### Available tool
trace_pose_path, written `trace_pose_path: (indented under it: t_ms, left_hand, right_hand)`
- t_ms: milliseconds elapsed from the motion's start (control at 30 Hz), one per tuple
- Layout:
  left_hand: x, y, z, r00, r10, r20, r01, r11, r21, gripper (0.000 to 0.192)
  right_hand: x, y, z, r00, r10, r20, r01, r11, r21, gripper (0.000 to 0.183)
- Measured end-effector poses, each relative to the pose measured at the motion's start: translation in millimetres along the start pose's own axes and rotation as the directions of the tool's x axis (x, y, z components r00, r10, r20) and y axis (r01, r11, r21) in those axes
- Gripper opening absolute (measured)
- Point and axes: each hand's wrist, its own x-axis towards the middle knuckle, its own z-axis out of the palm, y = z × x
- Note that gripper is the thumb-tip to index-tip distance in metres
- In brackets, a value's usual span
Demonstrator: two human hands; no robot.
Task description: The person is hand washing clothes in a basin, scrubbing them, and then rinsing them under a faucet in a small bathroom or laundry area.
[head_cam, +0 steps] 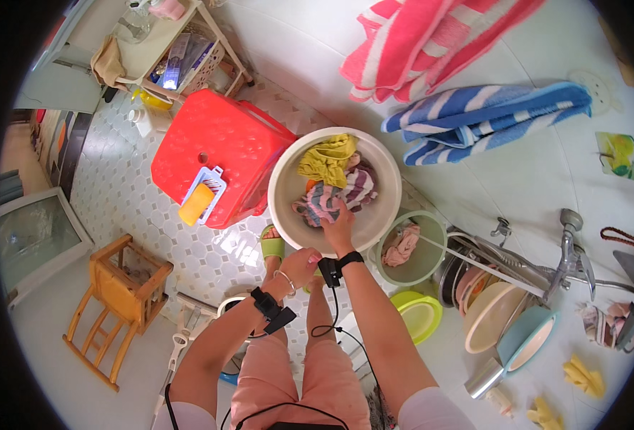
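Observation:
A white round basin (pixel 277 215) stands on the floor before me with several cloths in it. My right hand (pixel 339 228) reaches over its near rim, thumb and fingers on a pink-and-grey striped cloth (pixel 317 203). Behind that lie a yellow-green cloth (pixel 328 161) and a purple-and-white striped cloth (pixel 360 188). A bit of something orange (pixel 311 185) shows between them. Close to my right wrist, just outside the basin, is my left hand (pixel 298 269). Its fingers are curled beside the black device on that wrist; whether they grip anything is unclear.
A red plastic stool (pixel 220 145) left of the basin bears a blue soap dish (pixel 217 188) with a yellow bar of soap (pixel 196 204). On the right stand a pale green bucket (pixel 439 252), stacked basins (pixel 489 317) and a wall tap (pixel 568 252). A wooden chair (pixel 123 301) is at left.

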Motion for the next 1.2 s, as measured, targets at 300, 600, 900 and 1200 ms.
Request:
trace_pose_path:
  t_ms: [300,600,900,1200]
  left_hand:
    - [16,-32,-26,0.995,-0.093,-0.031,0.088,0.987,-0.131,0.021]
    - [24,-26,-32,0.997,-0.03,-0.069,0.019,0.988,-0.154,0.017]
    - [24,7,6,1.0,-0.013,0.003,0.013,0.997,-0.075,0.017]
    - [19,36,53,0.991,0.034,0.127,-0.035,0.999,0.002,0.017]
  right_hand:
    - [26,10,13,0.985,0.165,-0.048,-0.171,0.969,-0.177,0.045]
    - [-47,7,-69,0.947,0.252,0.197,-0.319,0.805,0.5,0.018]
    - [-165,15,-188,0.909,0.378,0.176,-0.293,0.278,0.915,0.027]
    - [-194,82,-238,0.823,0.568,0.016,-0.059,0.057,0.997,0.016]
